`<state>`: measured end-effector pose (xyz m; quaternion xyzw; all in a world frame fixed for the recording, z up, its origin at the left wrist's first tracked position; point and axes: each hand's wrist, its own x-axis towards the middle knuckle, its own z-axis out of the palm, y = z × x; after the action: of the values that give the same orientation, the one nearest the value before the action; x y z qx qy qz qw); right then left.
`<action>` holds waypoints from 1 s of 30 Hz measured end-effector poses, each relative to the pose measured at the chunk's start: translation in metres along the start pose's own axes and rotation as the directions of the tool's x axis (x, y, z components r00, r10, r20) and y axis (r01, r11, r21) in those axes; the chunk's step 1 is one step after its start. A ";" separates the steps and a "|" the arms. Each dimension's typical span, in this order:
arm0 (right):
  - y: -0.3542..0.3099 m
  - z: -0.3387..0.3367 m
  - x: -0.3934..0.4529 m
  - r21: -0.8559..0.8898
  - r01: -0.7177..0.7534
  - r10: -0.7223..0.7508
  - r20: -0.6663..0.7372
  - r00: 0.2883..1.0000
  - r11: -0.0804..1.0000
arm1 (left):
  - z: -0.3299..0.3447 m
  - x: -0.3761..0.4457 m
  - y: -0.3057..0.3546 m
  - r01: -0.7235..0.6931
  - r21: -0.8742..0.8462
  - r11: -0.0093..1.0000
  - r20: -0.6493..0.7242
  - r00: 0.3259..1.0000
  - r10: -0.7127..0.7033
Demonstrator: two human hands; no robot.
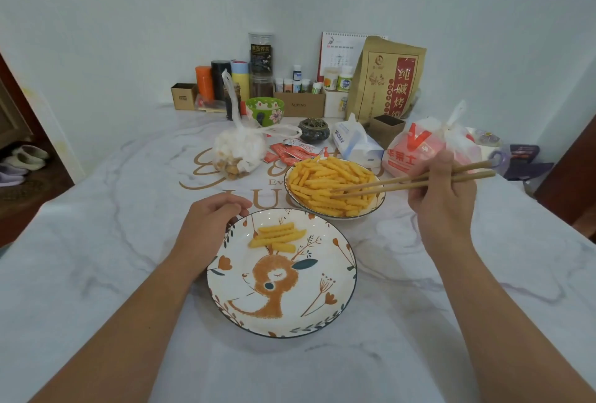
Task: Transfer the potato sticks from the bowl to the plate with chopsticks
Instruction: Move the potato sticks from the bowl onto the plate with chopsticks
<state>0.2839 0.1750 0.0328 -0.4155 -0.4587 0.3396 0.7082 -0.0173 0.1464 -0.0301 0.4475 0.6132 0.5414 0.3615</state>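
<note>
A bowl (292,196) heaped with yellow potato sticks (325,181) stands just beyond a deer-patterned plate (283,302). Several potato sticks (278,236) lie on the plate's far part. My right hand (443,196) grips a pair of wooden chopsticks (409,181); their tips reach left over the heap in the bowl, slightly apart, and I cannot tell whether they pinch a stick. My left hand (209,222) rests curled at the plate's far left rim, fingertips touching it.
Behind the bowl lie red sauce packets (290,152), a knotted snack bag (238,151), a tissue pack (354,143) and a red-and-white takeaway bag (416,147). Jars, bottles, boxes and a brown paper bag (387,80) line the wall. The marble table (96,273) drops off at left and right.
</note>
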 end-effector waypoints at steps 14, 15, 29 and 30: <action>-0.016 0.026 -0.034 -0.049 -0.084 0.096 0.348 0.933 0.995 | -0.001 0.001 0.000 -0.002 -0.016 1.000 0.007 1.000 0.002; -0.016 0.027 -0.036 -0.050 -0.068 0.082 0.362 0.929 0.996 | -0.001 0.001 -0.001 -0.003 -0.017 1.000 0.008 1.000 0.003; -0.015 0.004 -0.007 -0.008 0.089 -0.087 0.117 0.989 0.996 | -0.001 0.001 0.000 -0.014 -0.015 1.000 0.015 1.000 0.014; -0.014 0.001 -0.005 -0.023 0.101 -0.098 0.113 0.989 0.995 | -0.001 0.001 -0.001 -0.015 -0.013 1.000 0.016 1.000 0.015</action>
<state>0.2823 0.1650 0.0440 -0.3826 -0.5226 0.3199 0.6915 -0.0188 0.1471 -0.0305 0.4539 0.6033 0.5446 0.3652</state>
